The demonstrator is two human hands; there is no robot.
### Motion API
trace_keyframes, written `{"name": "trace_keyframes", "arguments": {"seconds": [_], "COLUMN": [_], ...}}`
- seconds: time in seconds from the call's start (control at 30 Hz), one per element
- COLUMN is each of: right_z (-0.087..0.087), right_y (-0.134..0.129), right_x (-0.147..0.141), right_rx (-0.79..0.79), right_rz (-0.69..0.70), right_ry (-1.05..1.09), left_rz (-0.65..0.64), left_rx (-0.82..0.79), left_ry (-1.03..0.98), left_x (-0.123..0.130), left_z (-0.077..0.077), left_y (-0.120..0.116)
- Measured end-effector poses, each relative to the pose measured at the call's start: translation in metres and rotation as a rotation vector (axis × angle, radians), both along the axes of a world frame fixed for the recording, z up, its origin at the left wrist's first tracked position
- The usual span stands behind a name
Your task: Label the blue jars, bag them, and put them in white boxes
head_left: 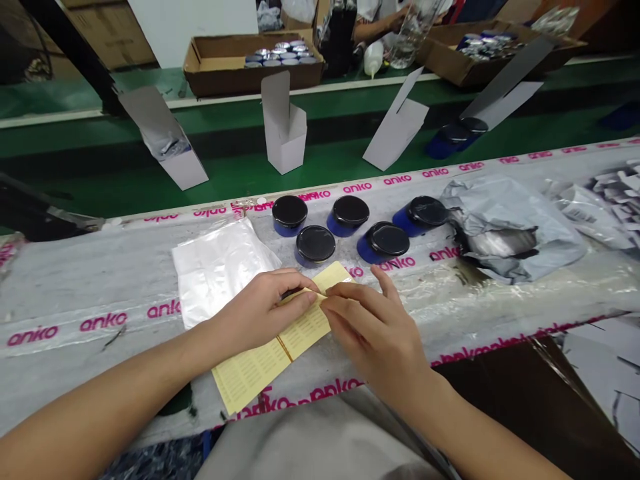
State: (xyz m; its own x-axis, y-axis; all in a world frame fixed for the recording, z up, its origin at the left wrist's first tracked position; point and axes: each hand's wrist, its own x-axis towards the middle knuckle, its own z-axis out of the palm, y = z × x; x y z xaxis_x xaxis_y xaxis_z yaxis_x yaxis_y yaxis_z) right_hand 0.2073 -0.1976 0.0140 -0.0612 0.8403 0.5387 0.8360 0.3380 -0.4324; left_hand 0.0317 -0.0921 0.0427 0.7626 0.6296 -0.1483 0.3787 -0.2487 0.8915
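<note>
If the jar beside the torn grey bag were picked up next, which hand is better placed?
Probably the right hand: it is nearer that jar, while the left hand is farther left. Both hands have fingers at the yellow sheet, so neither looks free.

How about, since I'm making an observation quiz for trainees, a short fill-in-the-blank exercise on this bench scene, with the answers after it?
1. The left hand and right hand meet over paper coloured ____.
2. On the grey wrapping stand ____ blue jars with dark lids.
3. The pink print on the wrapping repeats the word ____.
4. Behind the jars, white boxes stand on a surface coloured ____.

Missing words: yellow; five; anko; green.
</note>
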Motion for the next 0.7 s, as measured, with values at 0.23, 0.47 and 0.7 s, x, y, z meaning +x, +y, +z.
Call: {"name": "trace_keyframes", "arguments": {"seconds": [0.23, 0.47, 0.7], "right_z": [0.003, 0.002, 0.005], "right_y": [0.007, 0.011, 0.021], "right_x": [0.007, 0.018, 0.029], "right_rx": [0.041, -0.342, -0.584], "right_rz": [0.103, 0.077, 0.015], "right_ry": [0.089, 0.869, 1.340], "left_rz": [-0.010, 0.013, 0.048], "left_rx": [0.013, -0.021, -0.035], "left_ry": [0.008, 0.029, -0.026], "left_x": [0.001, 0.002, 0.002], "left_z": [0.002, 0.001, 0.002], "left_y": [0.000, 0.001, 0.002]}}
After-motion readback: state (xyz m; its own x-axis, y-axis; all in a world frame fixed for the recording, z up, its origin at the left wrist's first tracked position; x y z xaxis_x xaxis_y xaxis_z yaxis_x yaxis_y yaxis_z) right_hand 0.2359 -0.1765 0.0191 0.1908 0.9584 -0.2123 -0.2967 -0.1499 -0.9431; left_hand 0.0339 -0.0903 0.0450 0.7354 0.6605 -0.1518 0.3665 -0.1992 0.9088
